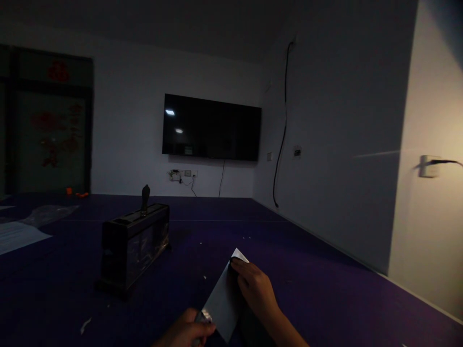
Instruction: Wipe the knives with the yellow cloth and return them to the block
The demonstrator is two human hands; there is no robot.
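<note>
A narrow white sheet (224,303), like paper or thin card, lies slanted in front of me, its far tip pointing away. My right hand (255,286) is closed at its far right edge, fingers bent over it. Something dark shows by these fingertips, too dim to name. At the near left corner of the sheet, my left hand (188,330) is closed around a small shiny object (204,316), blurred, its kind unclear. That object touches or nearly touches the sheet's edge; I cannot tell which.
On the purple surface (307,289) stands a dark box-shaped device (144,250) with an upright black handle (145,197). White sheets (21,236) and clear plastic (50,214) lie far left. Small paper scraps (85,325) are scattered about. A wall (325,193) borders the right side.
</note>
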